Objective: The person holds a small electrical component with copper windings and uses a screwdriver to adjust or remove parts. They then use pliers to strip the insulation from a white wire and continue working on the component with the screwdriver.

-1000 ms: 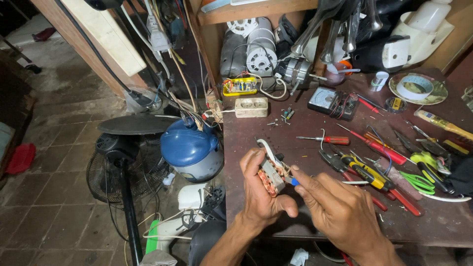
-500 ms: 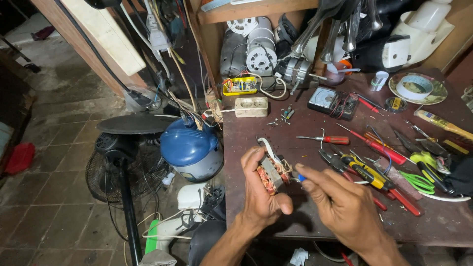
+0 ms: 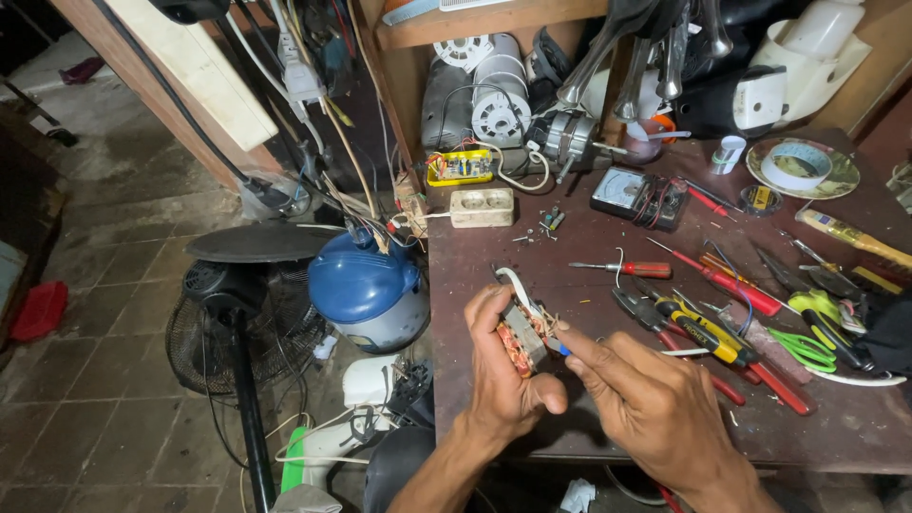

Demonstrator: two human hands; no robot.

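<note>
Left of the wooden surface (image 3: 589,418) we see one blue round appliance body (image 3: 366,285) and one black standing fan (image 3: 233,313) on the tiled floor. At the surface's near edge our left hand (image 3: 503,380) has its fingers wrapped around one small motor coil (image 3: 521,334) with copper windings, and just right of it our right hand (image 3: 655,408) pinches a thin tool with a blue tip (image 3: 564,349) against the coil, fingers narrow. Farther right on the cluttered surface lie one red-handled screwdriver (image 3: 622,269), one analogue meter (image 3: 635,197) and one roll of tape (image 3: 796,165) on a plate.
</note>
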